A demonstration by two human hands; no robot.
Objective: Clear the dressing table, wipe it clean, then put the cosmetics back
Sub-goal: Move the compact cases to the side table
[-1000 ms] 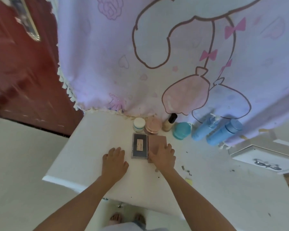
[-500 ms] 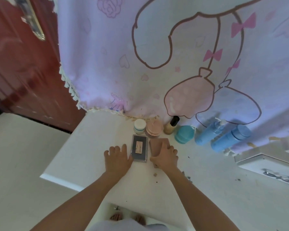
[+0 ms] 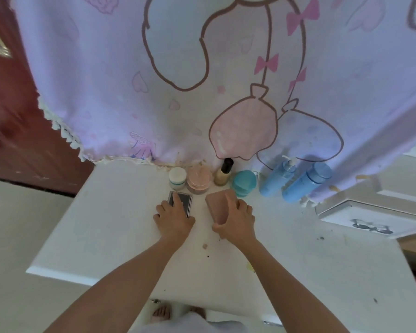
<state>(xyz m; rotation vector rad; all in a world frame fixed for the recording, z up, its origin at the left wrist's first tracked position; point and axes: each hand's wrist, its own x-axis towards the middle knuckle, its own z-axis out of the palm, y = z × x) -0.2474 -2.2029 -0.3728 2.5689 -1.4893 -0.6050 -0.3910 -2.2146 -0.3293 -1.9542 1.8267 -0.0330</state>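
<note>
Left hand (image 3: 173,218) grips dark palette (image 3: 187,202), right hand (image 3: 238,222) grips pink rectangular case (image 3: 219,206), apart, near jars (image 3: 198,180) at bench (image 3: 111,212) back. Palette face mostly covered; no writing legible.

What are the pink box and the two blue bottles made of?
Pink box: probably plastic or card, matte, with flat faces and crisp edges. Pump bottle and capped bottle: likely plastic, smooth with a faint sheen and a uniform light blue colour.
</note>
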